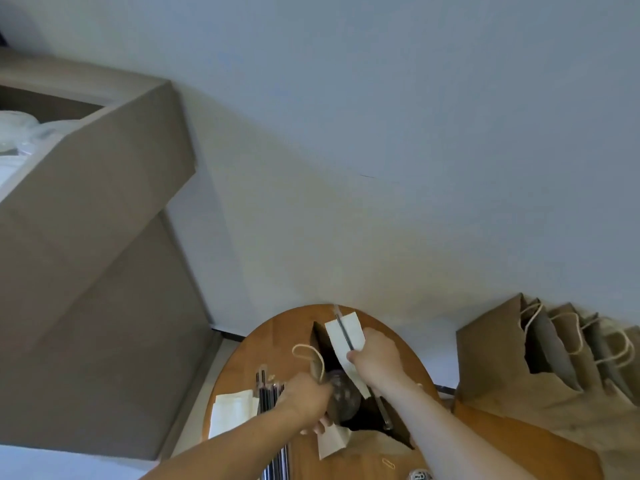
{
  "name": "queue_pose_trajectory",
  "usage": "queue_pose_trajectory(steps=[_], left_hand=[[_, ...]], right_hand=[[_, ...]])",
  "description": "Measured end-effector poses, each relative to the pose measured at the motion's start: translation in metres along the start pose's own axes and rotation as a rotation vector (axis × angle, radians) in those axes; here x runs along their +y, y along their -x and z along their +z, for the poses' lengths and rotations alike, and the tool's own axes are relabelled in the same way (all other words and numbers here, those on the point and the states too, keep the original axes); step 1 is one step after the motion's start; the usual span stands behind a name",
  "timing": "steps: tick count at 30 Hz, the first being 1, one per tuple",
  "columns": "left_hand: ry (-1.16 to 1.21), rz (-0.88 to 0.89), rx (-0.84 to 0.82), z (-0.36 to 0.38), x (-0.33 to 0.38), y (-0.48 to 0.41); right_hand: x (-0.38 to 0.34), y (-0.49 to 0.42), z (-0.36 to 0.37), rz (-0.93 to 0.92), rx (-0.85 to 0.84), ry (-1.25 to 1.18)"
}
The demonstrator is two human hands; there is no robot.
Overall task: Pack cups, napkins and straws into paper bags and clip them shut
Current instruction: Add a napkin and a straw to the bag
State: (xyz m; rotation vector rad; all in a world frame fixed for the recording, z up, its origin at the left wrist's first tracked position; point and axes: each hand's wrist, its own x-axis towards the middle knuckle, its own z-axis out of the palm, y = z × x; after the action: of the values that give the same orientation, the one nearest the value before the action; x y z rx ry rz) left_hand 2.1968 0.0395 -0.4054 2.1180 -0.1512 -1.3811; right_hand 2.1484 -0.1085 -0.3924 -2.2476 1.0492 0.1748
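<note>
Evidently mid-pack, a person's right hand [375,358] is pinching a white napkin [346,336] and a straw [343,329] together over the open paper bag [367,441] at the centre of the round tabletop [277,341]. The left hand [304,398] is gripping the bag's rim at 8 o'clock, touching a clear plastic cup [344,398] inside. The napkin is looking limp and feather-light and the straw thin and slippery, so both are probably handling best pinched mid-length.

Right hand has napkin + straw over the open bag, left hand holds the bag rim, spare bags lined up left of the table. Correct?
Not quite: the head view shows the spare bags right of the table, not left. The right hand does hold napkin and straw over the open bag, left hand at its rim.
</note>
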Motion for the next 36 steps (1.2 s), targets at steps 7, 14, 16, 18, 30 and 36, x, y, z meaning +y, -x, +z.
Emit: queue_pose_trajectory(steps=[7, 14, 16, 18, 30, 36], left_hand=[[0.046, 0.06, -0.032, 0.0, -0.015, -0.008], [-0.005, 0.108, -0.036, -0.008, -0.025, -0.012], [0.011, 0.106, -0.047, -0.009, -0.026, -0.012], [0.033, 0.108, -0.045, -0.009, -0.026, -0.013], [-0.076, 0.175, -0.038, -0.012, -0.024, -0.013], [0.022, 0.178, 0.011, -0.005, -0.022, -0.013]], right_hand=[[0.015, 0.001, 0.05, 0.054, -0.129, 0.084], [0.013, -0.022, 0.083, 0.119, -0.143, 0.218], [0.015, -0.026, 0.09, 0.13, -0.145, 0.269], [0.019, -0.03, 0.095, 0.148, -0.161, 0.299], [-0.004, -0.027, 0.064, 0.022, -0.178, 0.328], [-0.036, -0.019, -0.016, -0.187, -0.143, 0.347]])
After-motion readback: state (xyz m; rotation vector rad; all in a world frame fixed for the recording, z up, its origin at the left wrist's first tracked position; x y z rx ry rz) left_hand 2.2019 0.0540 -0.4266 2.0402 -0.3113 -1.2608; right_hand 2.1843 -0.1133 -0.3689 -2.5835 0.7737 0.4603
